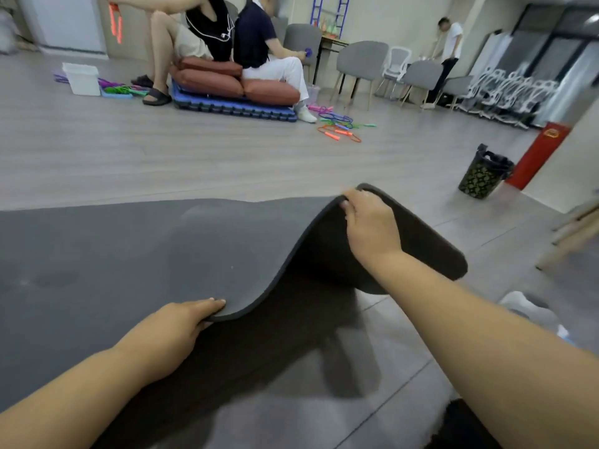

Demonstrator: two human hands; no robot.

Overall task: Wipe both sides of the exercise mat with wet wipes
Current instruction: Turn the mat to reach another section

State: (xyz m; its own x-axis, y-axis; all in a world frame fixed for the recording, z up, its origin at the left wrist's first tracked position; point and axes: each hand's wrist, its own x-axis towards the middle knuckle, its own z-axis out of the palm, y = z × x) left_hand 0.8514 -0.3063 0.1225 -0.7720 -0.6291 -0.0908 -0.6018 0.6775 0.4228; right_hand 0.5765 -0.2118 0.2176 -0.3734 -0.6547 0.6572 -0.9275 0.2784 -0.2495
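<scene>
Fingers (pixel 207 305) of my left hand (pixel 180 322) pinch the near corner of the dark grey foam exercise mat (pixel 129 247) | right hand (pixel 371 223) grips the far corner | rest lies leftward along the floor (pixel 227 157), so flip goes left imo

Count as seen from the head view:
- exercise mat (pixel 129 247), dark grey: one.
- Hands: two, a left hand (pixel 181 322) and a right hand (pixel 369 222).
- Other people (pixel 256 37): three, two seated and one standing.
- Red-brown cushions (pixel 210 81): three.
- Stack of blue foam mats (pixel 233 106): one.
- White plastic tub (pixel 82 79): one.
- Black waste basket (pixel 483 175): one.
- Red cabinet (pixel 538 153): one.
- Grey chairs (pixel 359 56): four.
- Blue ladder frames (pixel 316 9): two.
- Skipping ropes (pixel 337 124): many, tangled; number cannot be told.
- Stacked white chairs (pixel 505 89): number cannot be told.
</scene>
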